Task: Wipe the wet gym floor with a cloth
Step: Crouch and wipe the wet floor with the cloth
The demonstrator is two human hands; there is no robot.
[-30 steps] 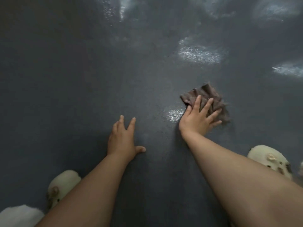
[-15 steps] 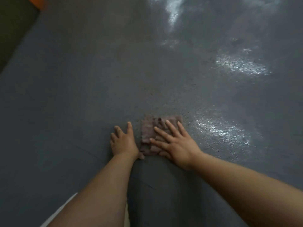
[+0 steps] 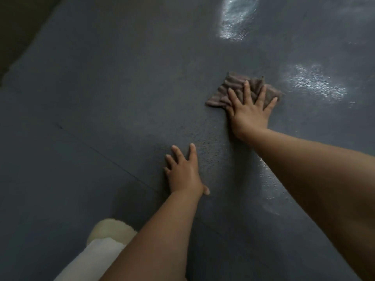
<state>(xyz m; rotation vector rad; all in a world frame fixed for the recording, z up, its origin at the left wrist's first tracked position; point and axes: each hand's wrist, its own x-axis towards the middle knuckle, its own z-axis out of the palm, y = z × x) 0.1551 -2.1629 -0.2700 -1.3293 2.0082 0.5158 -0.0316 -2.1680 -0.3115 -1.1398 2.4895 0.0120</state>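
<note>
Under the right hand [image 3: 250, 113]: one crumpled brownish-grey striped cloth [image 3: 239, 91], pressed flat by spread fingers.
Its long axis runs left to right; the left hand [image 3: 183, 172] lies splayed on the dark grey rubbery floor [image 3: 113, 102], nearer the body, well apart from the cloth.

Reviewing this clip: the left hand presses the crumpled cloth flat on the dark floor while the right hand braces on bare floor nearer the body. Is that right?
Not quite: the hands are swapped. In the head view the right hand presses the crumpled cloth flat on the dark floor with spread fingers, while the left hand braces on bare floor nearer the body.
</note>
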